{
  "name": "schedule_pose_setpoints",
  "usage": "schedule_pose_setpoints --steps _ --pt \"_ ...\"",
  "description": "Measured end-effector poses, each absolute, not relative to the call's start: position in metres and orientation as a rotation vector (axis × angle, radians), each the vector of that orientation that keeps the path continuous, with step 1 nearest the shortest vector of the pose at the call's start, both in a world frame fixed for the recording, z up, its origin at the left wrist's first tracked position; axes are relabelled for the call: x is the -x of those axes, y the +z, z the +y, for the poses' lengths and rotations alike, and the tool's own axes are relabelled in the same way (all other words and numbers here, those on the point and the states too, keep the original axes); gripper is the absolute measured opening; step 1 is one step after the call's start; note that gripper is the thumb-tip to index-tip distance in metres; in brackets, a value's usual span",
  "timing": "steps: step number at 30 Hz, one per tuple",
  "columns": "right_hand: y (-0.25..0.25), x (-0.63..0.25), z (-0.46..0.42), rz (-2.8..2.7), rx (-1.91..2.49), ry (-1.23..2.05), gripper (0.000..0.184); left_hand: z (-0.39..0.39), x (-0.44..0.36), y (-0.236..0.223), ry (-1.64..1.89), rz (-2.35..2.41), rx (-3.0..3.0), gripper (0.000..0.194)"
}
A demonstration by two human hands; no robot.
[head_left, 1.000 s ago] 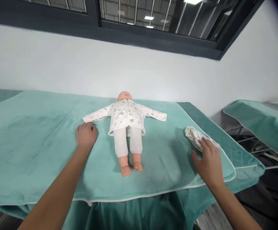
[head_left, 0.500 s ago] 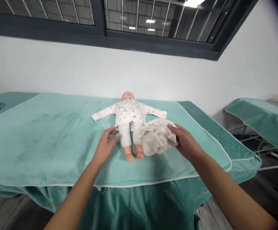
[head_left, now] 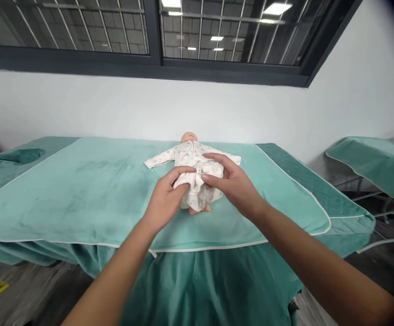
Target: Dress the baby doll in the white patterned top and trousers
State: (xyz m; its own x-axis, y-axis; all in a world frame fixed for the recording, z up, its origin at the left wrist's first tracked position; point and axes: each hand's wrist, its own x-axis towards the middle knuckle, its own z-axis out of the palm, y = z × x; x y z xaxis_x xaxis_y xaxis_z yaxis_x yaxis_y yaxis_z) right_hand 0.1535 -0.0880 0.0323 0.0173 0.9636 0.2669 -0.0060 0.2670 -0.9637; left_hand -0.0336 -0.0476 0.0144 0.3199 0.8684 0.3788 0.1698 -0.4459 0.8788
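Both hands hold a bunched white printed baby garment (head_left: pixel 201 192) above the doll's legs; its gathered cloth looks bonnet-like, but its exact kind is unclear. My left hand (head_left: pixel 168 194) pinches its left edge between thumb and fingers. On the other side, my right hand (head_left: pixel 235 183) grips the upper right part, thumb near the middle. Behind it a baby doll (head_left: pixel 189 136) lies on its back, head toward the wall, arms spread in a white printed jacket (head_left: pixel 185 156). The garment hides the doll's legs except for the feet (head_left: pixel 200 210).
The doll lies on a green padded bed cover (head_left: pixel 115 194) with white piping, whose skirt hangs down the front. A face hole (head_left: pixel 20 155) shows at the left end. A second green-covered bed (head_left: pixel 380 163) stands to the right. Behind are a white wall and a barred window (head_left: pixel 217 31).
My left hand has moved from beside the doll's legs to take hold of the garment. My right hand has brought it left, in front of the legs. The view has shifted slightly.
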Motion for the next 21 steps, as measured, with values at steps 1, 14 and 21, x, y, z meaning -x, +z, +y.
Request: schedule_pose_setpoints --steps 1,14,21 --pt "0.038 -0.157 -0.089 -1.361 1.073 0.956 0.041 -0.049 0.037 0.027 1.134 0.911 -1.862 0.029" --pt "0.136 -0.167 -0.098 -1.737 1.32 -0.045 0.015 -0.064 0.042 0.144 1.427 1.102 -2.157 0.019" --pt "0.149 -0.172 -0.122 -1.768 1.178 0.075 0.03 -0.063 0.056 0.151 1.606 1.189 -2.133 0.02"
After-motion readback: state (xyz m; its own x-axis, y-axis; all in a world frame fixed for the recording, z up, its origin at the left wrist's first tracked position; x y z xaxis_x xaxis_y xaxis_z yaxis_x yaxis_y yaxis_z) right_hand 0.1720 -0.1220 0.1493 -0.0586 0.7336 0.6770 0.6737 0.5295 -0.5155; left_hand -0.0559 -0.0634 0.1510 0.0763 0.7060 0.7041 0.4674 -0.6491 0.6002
